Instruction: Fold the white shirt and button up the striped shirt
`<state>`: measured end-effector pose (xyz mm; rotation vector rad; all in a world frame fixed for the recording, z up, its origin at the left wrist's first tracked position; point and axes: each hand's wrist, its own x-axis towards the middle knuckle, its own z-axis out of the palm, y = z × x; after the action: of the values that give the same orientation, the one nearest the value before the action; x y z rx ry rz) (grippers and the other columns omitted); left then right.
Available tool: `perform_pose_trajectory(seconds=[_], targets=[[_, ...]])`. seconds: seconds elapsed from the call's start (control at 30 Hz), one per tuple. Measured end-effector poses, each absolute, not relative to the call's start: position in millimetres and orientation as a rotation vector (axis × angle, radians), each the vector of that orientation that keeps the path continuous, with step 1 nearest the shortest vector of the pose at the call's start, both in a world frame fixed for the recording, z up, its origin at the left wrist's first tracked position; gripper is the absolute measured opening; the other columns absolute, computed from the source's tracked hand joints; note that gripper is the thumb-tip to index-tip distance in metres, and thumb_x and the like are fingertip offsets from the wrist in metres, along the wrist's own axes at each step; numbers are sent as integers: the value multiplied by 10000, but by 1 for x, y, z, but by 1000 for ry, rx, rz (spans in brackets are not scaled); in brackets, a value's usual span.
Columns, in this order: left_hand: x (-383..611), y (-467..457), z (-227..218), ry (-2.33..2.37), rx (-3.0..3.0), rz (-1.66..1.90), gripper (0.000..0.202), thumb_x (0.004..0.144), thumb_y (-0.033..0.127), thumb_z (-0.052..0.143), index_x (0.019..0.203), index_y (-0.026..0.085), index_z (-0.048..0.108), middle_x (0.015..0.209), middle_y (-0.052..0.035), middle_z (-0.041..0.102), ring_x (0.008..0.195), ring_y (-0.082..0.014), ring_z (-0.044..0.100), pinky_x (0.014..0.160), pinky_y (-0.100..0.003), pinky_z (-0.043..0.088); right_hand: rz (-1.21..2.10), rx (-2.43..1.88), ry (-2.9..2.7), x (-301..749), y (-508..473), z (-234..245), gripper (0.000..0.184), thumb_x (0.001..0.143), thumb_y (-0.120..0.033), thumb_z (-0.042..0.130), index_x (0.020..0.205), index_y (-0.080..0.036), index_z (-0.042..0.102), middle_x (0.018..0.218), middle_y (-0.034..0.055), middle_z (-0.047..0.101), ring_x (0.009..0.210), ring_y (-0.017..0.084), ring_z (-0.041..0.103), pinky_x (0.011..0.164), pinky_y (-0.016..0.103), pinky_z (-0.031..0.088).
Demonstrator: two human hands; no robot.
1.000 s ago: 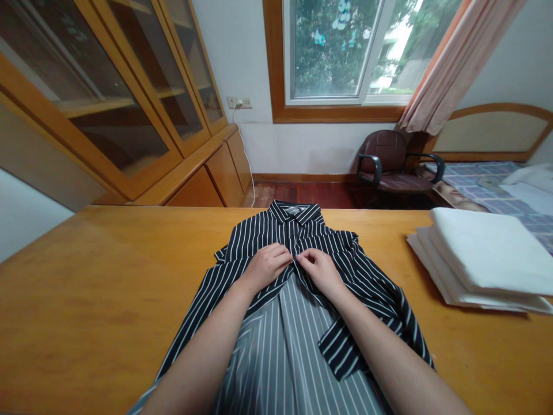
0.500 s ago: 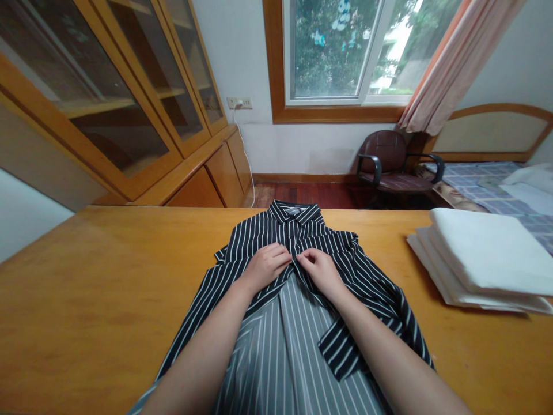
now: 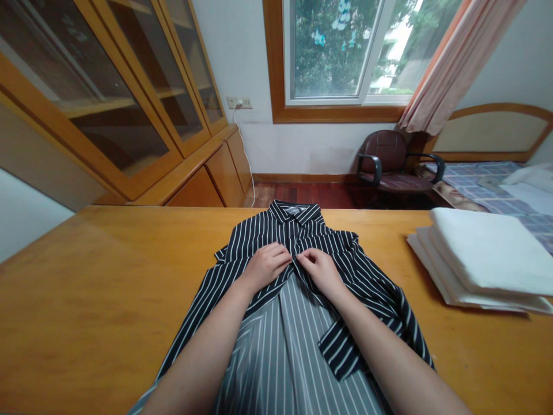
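Observation:
A black shirt with white stripes (image 3: 302, 230) lies face up on the wooden table (image 3: 95, 276), collar pointing away from me. Its lower front is spread open, showing the grey striped inside. My left hand (image 3: 264, 266) and my right hand (image 3: 318, 270) rest side by side on the chest. Each pinches an edge of the front placket where the two sides meet. The fingers of both hands are curled closed on the cloth.
A stack of folded white cloth (image 3: 484, 259) sits on the table at the right. Glass-door wooden cabinets (image 3: 129, 109) line the left wall. Beyond the table stand a dark armchair (image 3: 395, 164), a window (image 3: 341, 52) and a bed (image 3: 496, 178).

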<state>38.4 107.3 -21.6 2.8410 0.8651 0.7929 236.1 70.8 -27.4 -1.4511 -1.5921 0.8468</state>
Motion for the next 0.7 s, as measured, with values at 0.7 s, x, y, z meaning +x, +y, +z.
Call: perform_pose_trajectory(seconds=[0.7], targets=[[37,107,-20,865,2839,789,173,974,215,505,923,187,668,908,-46,647,885,-174,578,790,-311,470,855,-1448,-1592,236,71,-27,219,879,-339,584,754,-192,687,756,27,695,720,183,621,679,276,440]])
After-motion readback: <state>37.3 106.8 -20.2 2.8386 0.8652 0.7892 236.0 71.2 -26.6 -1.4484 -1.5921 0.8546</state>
